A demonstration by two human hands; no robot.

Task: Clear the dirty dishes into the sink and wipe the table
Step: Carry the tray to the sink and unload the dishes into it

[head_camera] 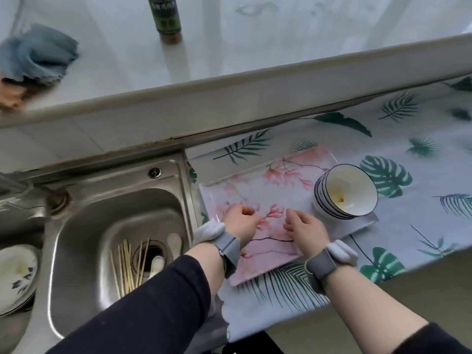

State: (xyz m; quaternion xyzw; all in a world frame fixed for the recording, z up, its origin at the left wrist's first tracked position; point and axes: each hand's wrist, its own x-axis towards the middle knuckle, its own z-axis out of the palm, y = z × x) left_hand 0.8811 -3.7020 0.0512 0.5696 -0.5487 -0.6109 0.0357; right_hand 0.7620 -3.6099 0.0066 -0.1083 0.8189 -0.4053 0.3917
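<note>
Leaf-printed cloth [421, 159] covers our table beside stainless steel sink [115, 226]; white ledge [229, 98] behind carries crumpled blue rag [38, 54] and dark green bottle [166, 19]. Pink floral rectangular tray [268, 195] lies on cloth, stack of blue-rimmed white bowls [344, 195] at its right end. Wooden chopsticks [127, 267] and white spoons [175, 242] in basin, patterned plates [18, 277] far left. We hold left hand [241, 222] and right hand [307, 229] over tray, apart, fingers loosely bent, gripping nothing; contact with tray unclear.
</note>
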